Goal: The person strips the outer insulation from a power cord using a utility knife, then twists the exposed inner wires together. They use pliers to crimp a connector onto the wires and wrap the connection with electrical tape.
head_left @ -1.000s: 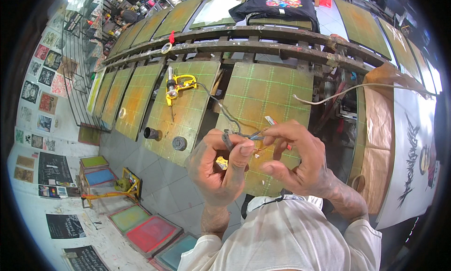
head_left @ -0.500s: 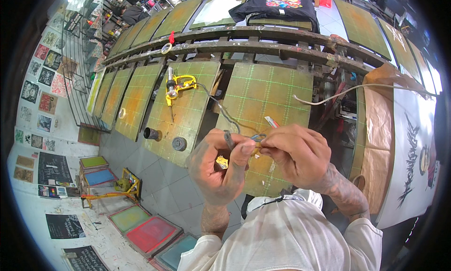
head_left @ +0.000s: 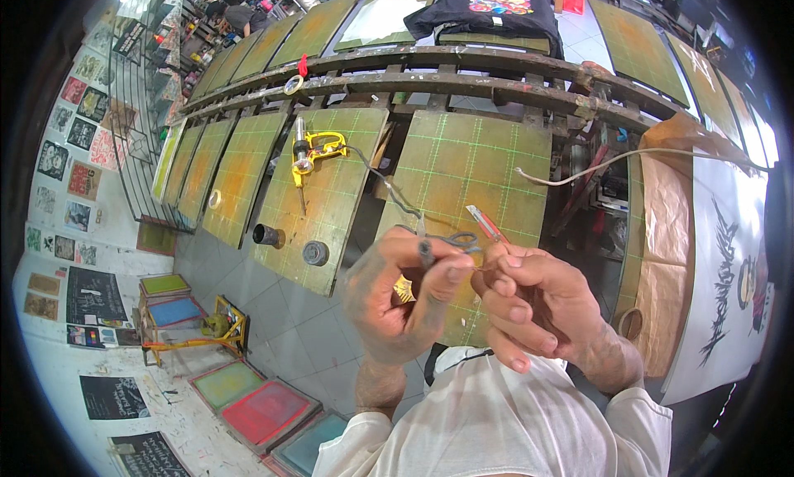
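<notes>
My left hand (head_left: 401, 291) is closed around the end of a dark grey electrical cable (head_left: 426, 252), thumb and forefinger pinching near its tip. Close beside it, my right hand (head_left: 542, 307) pinches a thin, copper-coloured wire (head_left: 482, 269) between thumb and forefinger, its other fingers loosely curled. A dark cord (head_left: 389, 188) runs from a yellow tool with a silver barrel (head_left: 304, 155) toward my left hand. Just beyond my fingers, scissors with dark loop handles (head_left: 463, 240) and a red utility knife (head_left: 486, 223) lie on the green-lined board (head_left: 463, 163).
A black cylinder (head_left: 266, 235) and a round black part (head_left: 315, 253) rest on the left board. Dark rails (head_left: 397, 82) cross behind the boards. A pale cable (head_left: 595, 164) hangs at right over brown paper (head_left: 666, 229). Coloured screens (head_left: 263, 411) stand lower left.
My right hand has turned palm-up and shifted slightly right and down, drawing away from the left fingers. The scissors and knife show more fully. A person at the far left has moved.
</notes>
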